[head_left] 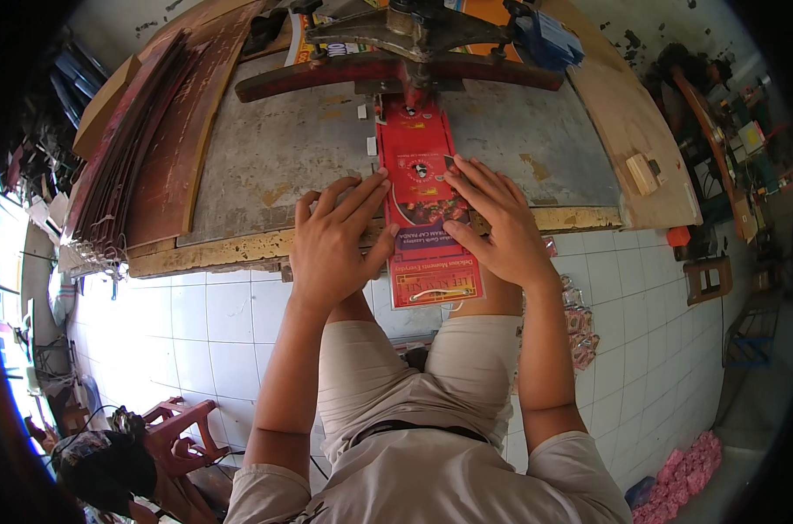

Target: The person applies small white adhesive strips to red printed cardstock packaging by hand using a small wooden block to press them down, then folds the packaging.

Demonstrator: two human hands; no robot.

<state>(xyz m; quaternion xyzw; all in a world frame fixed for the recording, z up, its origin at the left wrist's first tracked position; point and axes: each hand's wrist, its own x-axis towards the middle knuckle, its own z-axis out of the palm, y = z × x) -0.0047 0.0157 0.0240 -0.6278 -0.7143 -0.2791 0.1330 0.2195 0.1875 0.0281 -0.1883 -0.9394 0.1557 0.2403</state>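
Note:
A long red printed paper piece (424, 196), which looks like a flat paper bag, lies on the grey worktable (265, 148). Its far end runs under the metal press (414, 74); the near end, with a white cord (440, 294), juts over the table edge above my lap. My left hand (339, 231) rests at its left edge, fingers stretched out and thumb on the paper. On the opposite edge lies my right hand (497, 218), also with outstretched fingers. By its fingertips sits a small dark piece (449, 162). Two small white blocks (371, 146) stand along the paper's left side.
Dark red boards (152, 140) are stacked at the table's left. A small wooden block (643, 173) sits on the right-hand board. Printed bundles (580, 323) lie on the tiled floor. Behind to the left is a red plastic stool (182, 432), with another person (104, 467) nearby.

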